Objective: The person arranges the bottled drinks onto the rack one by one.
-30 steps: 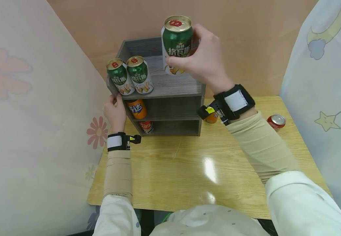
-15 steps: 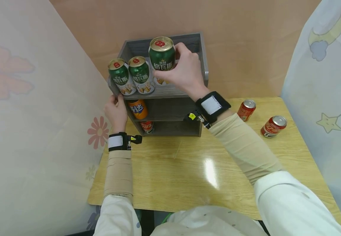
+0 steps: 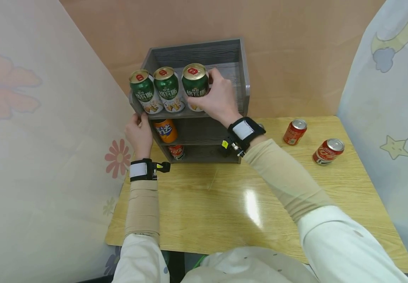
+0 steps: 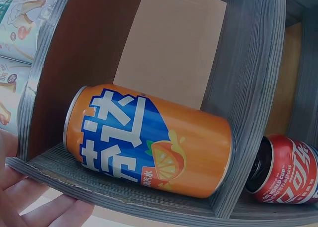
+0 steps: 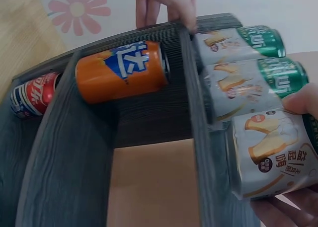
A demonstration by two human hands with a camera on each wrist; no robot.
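Observation:
My right hand (image 3: 221, 98) grips a green-and-white drink can (image 5: 271, 155), thumb on the near side. This can stands upright at the front of the top tier of a grey wooden shelf (image 3: 244, 74). To its left are two matching cans, the middle one (image 3: 168, 90) and the outer one (image 3: 143, 92). My left hand (image 3: 139, 135) holds the shelf's left side, just below the top board. Beside those fingers (image 4: 59, 209), an orange soda can (image 4: 149, 142) stands in the middle tier. A red cola can (image 4: 288, 170) occupies the bottom tier.
On the wooden table (image 3: 196, 208), right of the shelf, stand two red cans, one nearer the back (image 3: 295, 132) and one further right (image 3: 328, 151). Another can top (image 3: 261, 125) peeks out behind my right wrist. Patterned cloth walls (image 3: 66, 157) flank the table.
My right hand has brought its can down and slightly left, from above the shelf to the top tier beside the other two. The left hand has stayed in place.

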